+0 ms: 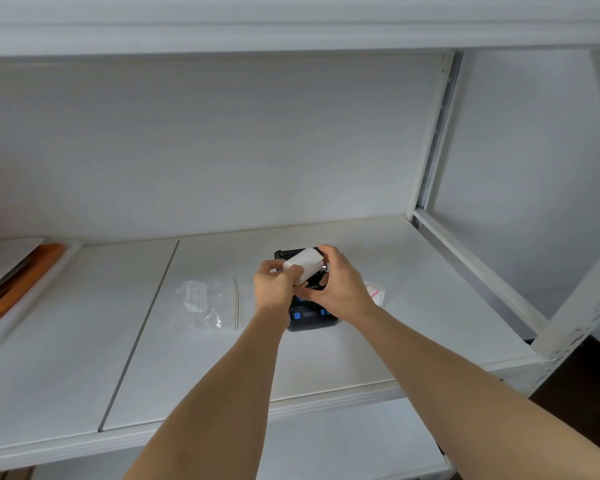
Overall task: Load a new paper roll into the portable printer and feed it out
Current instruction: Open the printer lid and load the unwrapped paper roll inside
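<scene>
A small black portable printer with blue buttons lies on the white shelf, its lid open at the far end. A white paper roll is held just above the open compartment. My left hand pinches the roll's near left end. My right hand curls round its right end, fingers over the printer's top. The compartment itself is mostly hidden behind the roll and my hands.
A clear plastic zip bag lies left of the printer. A small packet with red marks sits at its right. An orange and brown object in a white tray is at the far left. A metal shelf upright stands at the right.
</scene>
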